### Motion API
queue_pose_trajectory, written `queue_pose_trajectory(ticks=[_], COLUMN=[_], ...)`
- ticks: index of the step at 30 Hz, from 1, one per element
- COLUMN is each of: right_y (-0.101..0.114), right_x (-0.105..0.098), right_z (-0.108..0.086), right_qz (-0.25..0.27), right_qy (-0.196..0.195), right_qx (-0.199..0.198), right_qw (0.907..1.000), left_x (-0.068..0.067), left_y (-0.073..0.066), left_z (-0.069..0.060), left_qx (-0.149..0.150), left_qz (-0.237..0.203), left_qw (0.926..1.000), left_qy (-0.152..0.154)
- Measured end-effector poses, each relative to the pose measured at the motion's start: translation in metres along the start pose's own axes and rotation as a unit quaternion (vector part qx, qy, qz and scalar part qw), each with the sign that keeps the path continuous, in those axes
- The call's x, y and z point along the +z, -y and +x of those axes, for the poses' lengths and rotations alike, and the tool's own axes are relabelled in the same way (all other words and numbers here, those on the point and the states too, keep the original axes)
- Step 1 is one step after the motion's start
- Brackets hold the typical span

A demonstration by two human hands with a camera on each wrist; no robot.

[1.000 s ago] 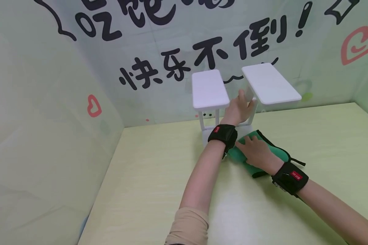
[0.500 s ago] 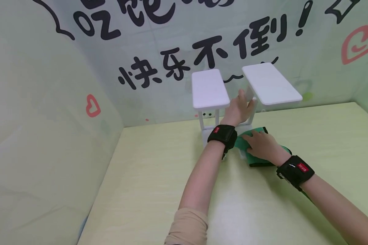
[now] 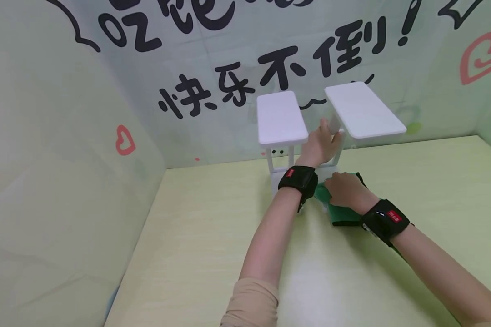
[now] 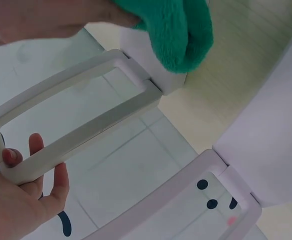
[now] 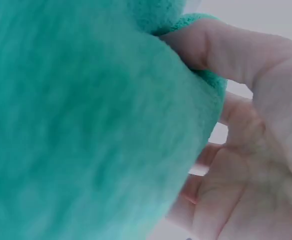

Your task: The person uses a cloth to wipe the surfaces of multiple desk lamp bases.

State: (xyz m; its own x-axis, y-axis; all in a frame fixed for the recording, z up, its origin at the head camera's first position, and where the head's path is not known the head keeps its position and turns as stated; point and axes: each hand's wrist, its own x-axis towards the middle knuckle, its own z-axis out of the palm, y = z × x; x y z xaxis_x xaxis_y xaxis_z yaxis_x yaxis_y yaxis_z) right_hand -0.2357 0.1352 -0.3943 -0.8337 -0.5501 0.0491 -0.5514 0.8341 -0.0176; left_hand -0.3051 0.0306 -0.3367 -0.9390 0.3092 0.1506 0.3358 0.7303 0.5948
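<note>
Two white stands with flat rectangular tops are at the back of the table. My left hand grips the right stand high on its loop-shaped frame; in the left wrist view, the fingers of that left hand curl around the upper end of the frame. Low by the same stand's base, my right hand holds a green cloth with black edging. Close up in the right wrist view, the thumb of my right hand presses into a fold of the fluffy cloth.
The left stand is just beside my left wrist. A pale wood-look table extends to both sides. Behind it hangs a printed backdrop with black lettering, and a light side wall is on the left.
My right hand has shifted slightly up and to the right, and its fingers are more curled. The cloth, more spread out earlier, is now gathered under it. My left hand stays on the frame.
</note>
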Motion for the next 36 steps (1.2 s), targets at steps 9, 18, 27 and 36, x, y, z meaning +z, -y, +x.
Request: queue_pose_trajectory(ticks=[9,18,27,36], right_y=[-0.011,0.008,-0.009,0.009], right_x=[0.011,-0.003,0.018,0.017], right_z=[0.008,-0.003,0.014,-0.028], right_qz=[-0.020,-0.003,-0.022,-0.033], right_qy=[-0.069,0.026,-0.128,-0.093], right_qx=[-0.035,-0.014,-0.030,0.002], right_qw=[0.9968,0.9996,0.9911,0.9951], left_x=[0.000,0.000,0.000,0.002], left_y=[0.001,0.000,0.001,-0.001], left_z=[0.000,0.001,0.002,0.002], left_qx=[-0.002,-0.007,0.003,-0.006], left_qz=[-0.012,-0.001,0.010,0.025], left_qw=[0.9999,1.0000,0.9999,0.9997], left_qy=[0.001,-0.001,-0.004,0.002])
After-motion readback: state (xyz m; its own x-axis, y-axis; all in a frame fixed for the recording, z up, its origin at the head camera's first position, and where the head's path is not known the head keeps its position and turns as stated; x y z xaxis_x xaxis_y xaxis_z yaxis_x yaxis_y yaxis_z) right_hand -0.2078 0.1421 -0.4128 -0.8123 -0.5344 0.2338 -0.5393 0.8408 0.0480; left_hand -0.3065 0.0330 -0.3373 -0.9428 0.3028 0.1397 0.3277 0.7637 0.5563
